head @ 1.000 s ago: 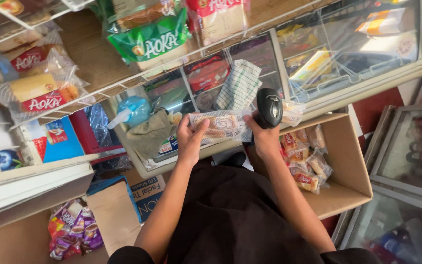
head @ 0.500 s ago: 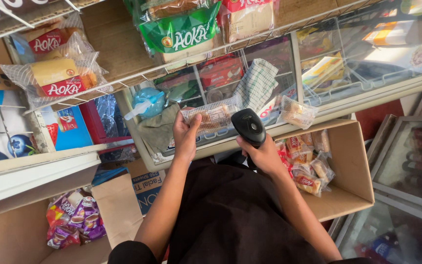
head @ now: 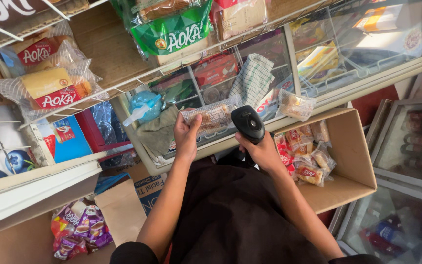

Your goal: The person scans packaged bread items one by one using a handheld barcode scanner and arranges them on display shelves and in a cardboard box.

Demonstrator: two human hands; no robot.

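Clear, crinkled plastic wraps the oblong packet of pale brown bread point(head: 214, 116) that the left hand point(head: 186, 137) holds up near the middle of the scene, fingers curled round its left end and the thumb pressed across its face. Just to its right, the right hand point(head: 262, 151) is closed in a full grip round the handle of a black, matt plastic barcode scanner point(head: 248, 124), whose rounded head sits close beside the packet's right end. Both are over the glass lid of a chest freezer point(head: 318, 93), whose pale frame runs across the far side.

On the glass lie a folded green-and-white checked cloth point(head: 253, 78), a grey-green rag point(head: 159, 132), a pale blue spray bottle point(head: 142, 106) and another small clear bag of bread point(head: 294, 104). To the right, an open brown cardboard box point(head: 352, 156) holds more glossy wrapped pastries point(head: 306, 156). On the far side, a wire shelf point(head: 118, 90) carries bagged loaves with red and green labels. At the near left, a second cardboard box point(head: 118, 210) holds shiny purple snack packets point(head: 76, 232).
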